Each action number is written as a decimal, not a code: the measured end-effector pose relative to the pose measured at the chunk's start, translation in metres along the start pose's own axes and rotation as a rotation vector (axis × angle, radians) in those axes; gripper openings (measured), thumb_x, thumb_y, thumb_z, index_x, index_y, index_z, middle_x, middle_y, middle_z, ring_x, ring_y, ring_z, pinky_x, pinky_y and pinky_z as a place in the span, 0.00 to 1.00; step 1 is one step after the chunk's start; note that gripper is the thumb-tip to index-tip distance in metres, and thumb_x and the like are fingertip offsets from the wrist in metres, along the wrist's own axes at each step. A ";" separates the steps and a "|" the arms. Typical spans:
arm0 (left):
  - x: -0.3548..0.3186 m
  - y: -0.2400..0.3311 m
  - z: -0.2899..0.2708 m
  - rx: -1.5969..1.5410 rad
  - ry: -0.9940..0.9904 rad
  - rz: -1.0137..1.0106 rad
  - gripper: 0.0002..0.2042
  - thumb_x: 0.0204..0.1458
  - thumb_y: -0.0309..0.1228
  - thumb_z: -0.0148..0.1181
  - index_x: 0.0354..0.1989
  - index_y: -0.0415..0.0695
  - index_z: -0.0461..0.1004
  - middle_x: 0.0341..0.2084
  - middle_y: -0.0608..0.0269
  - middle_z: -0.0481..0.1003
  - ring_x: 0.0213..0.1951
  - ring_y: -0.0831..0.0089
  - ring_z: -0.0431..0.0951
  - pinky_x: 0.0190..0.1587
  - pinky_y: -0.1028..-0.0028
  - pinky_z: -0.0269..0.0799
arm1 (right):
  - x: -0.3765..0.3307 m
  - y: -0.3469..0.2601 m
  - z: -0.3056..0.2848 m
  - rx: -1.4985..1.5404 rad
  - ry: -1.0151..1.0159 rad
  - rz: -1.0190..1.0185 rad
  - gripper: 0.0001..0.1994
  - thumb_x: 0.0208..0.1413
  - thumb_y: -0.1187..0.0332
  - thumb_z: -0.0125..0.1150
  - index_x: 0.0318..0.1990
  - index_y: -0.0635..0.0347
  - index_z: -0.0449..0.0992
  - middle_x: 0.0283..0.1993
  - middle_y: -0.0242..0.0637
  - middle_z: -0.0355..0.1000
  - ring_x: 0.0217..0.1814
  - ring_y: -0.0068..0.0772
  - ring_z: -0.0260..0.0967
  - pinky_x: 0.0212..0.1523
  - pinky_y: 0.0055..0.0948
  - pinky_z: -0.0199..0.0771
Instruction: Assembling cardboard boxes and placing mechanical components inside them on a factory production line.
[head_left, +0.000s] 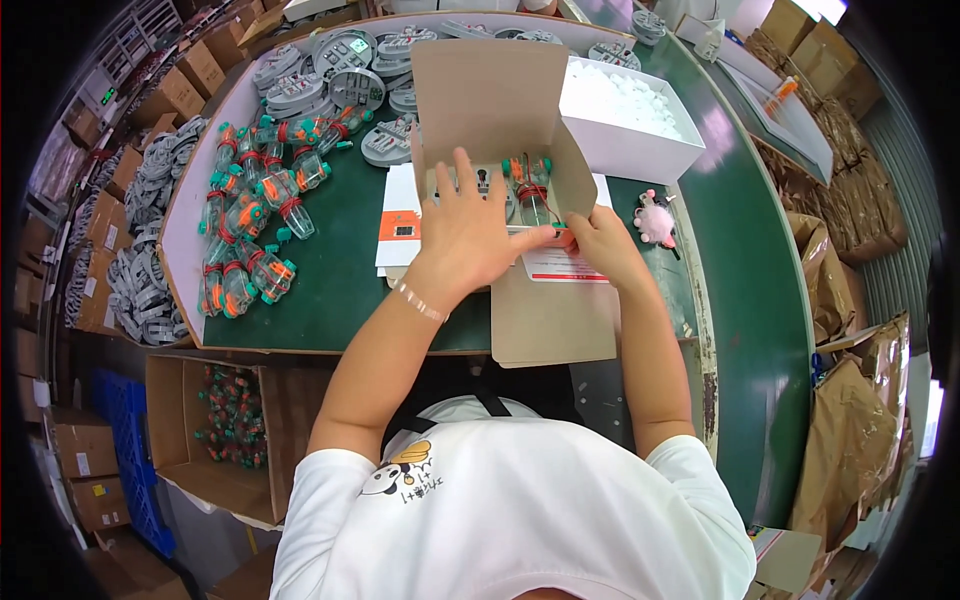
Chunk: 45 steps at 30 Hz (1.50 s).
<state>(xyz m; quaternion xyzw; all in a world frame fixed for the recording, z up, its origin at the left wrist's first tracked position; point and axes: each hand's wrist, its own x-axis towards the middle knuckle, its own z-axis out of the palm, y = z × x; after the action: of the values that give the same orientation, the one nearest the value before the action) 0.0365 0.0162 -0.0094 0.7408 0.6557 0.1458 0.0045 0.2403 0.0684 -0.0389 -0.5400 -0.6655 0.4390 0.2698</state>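
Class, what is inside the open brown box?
Inside the open brown box lies a clear bottle-shaped item with orange and green parts, beside part of a grey piece. The left hand hides much of that piece; what lies beneath the two cannot be seen.

Bright overall; upper-right glare; dark, fisheye-bent edges.

Looks from the wearer's head, through the left of paired wide fisheye lenses, steeply down and slightly forward. Hangs close above the white short-sleeved cloth shirt at the lower edge, a little farther from the bare left hand, the bare right hand and the open brown cardboard box near the centre. Reaches past the dark green flat worktable on both sides, bending straight edges.
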 end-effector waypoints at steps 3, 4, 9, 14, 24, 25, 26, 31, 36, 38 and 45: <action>-0.023 -0.006 -0.043 -0.259 0.344 0.259 0.34 0.53 0.53 0.64 0.61 0.40 0.69 0.64 0.36 0.62 0.64 0.43 0.66 0.61 0.57 0.66 | -0.001 0.031 0.000 -0.010 0.121 -0.099 0.14 0.64 0.68 0.50 0.34 0.72 0.75 0.26 0.38 0.74 0.26 0.26 0.69 0.30 0.30 0.68; -0.030 -0.009 -0.061 -0.503 0.504 0.416 0.30 0.52 0.46 0.68 0.59 0.39 0.71 0.62 0.40 0.67 0.62 0.47 0.69 0.60 0.60 0.68 | -0.007 0.036 -0.006 -0.014 0.123 -0.093 0.14 0.64 0.68 0.50 0.34 0.72 0.75 0.26 0.38 0.74 0.26 0.26 0.69 0.30 0.30 0.68; -0.041 -0.069 -0.072 -0.854 0.780 0.166 0.16 0.56 0.29 0.64 0.51 0.37 0.75 0.53 0.54 0.75 0.55 0.67 0.74 0.57 0.69 0.69 | -0.066 0.021 -0.045 0.079 0.422 -0.101 0.15 0.64 0.67 0.49 0.33 0.70 0.76 0.25 0.35 0.72 0.25 0.26 0.68 0.29 0.28 0.66; -0.050 -0.121 -0.027 -0.797 0.736 -0.076 0.16 0.53 0.31 0.67 0.48 0.38 0.76 0.48 0.58 0.78 0.50 0.66 0.77 0.54 0.70 0.70 | -0.122 0.066 -0.102 0.055 0.836 0.015 0.18 0.64 0.64 0.48 0.30 0.71 0.76 0.23 0.39 0.71 0.24 0.27 0.66 0.28 0.32 0.65; -0.062 -0.132 0.035 -0.342 0.244 -0.268 0.31 0.47 0.43 0.72 0.56 0.36 0.72 0.46 0.53 0.71 0.50 0.56 0.70 0.53 0.63 0.69 | -0.237 0.216 -0.191 -0.157 1.210 0.480 0.20 0.64 0.59 0.47 0.44 0.71 0.75 0.31 0.47 0.74 0.26 0.37 0.72 0.27 0.32 0.73; -0.060 -0.130 0.037 -0.343 0.243 -0.266 0.31 0.47 0.43 0.72 0.56 0.36 0.72 0.46 0.53 0.71 0.50 0.56 0.70 0.53 0.63 0.69 | -0.246 0.229 -0.197 -0.156 1.211 0.482 0.20 0.64 0.59 0.47 0.44 0.71 0.75 0.31 0.47 0.74 0.26 0.37 0.72 0.27 0.32 0.73; -0.060 -0.129 0.039 -0.359 0.250 -0.263 0.31 0.45 0.42 0.73 0.56 0.37 0.72 0.45 0.54 0.71 0.49 0.58 0.70 0.52 0.64 0.69 | -0.252 0.245 -0.202 -0.368 1.239 0.536 0.21 0.64 0.58 0.47 0.45 0.71 0.76 0.31 0.49 0.75 0.29 0.42 0.74 0.30 0.34 0.75; -0.060 -0.135 0.037 -0.482 0.236 -0.270 0.34 0.41 0.41 0.74 0.57 0.37 0.72 0.45 0.55 0.71 0.49 0.58 0.70 0.53 0.64 0.69 | -0.196 0.129 -0.149 -1.065 1.768 0.385 0.24 0.65 0.53 0.53 0.56 0.66 0.76 0.48 0.57 0.76 0.50 0.54 0.76 0.52 0.42 0.75; -0.059 -0.145 0.045 -0.630 0.256 -0.303 0.35 0.39 0.41 0.75 0.56 0.37 0.72 0.44 0.56 0.71 0.49 0.57 0.70 0.53 0.63 0.69 | -0.045 -0.046 -0.028 -0.182 0.798 -0.330 0.13 0.58 0.73 0.61 0.51 0.58 0.79 0.48 0.40 0.77 0.48 0.32 0.75 0.49 0.29 0.73; -0.061 -0.148 0.046 -0.640 0.270 -0.302 0.35 0.39 0.41 0.75 0.56 0.37 0.72 0.44 0.56 0.71 0.49 0.57 0.70 0.53 0.63 0.69 | 0.024 -0.053 0.020 -0.309 0.364 -0.718 0.12 0.58 0.74 0.60 0.49 0.62 0.78 0.52 0.46 0.75 0.53 0.44 0.75 0.54 0.33 0.73; -0.059 -0.149 0.041 -0.665 0.300 -0.266 0.35 0.39 0.41 0.76 0.56 0.38 0.72 0.43 0.57 0.72 0.47 0.59 0.70 0.51 0.63 0.68 | 0.147 -0.048 0.096 -0.767 0.100 -0.152 0.20 0.63 0.55 0.55 0.58 0.51 0.76 0.67 0.55 0.63 0.67 0.60 0.62 0.64 0.49 0.64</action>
<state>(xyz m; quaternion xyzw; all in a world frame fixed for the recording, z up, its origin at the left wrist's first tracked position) -0.1045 -0.0132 -0.0902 0.5777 0.6565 0.4552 0.1675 0.0973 0.1795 -0.0589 -0.5716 -0.8053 0.1105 0.1121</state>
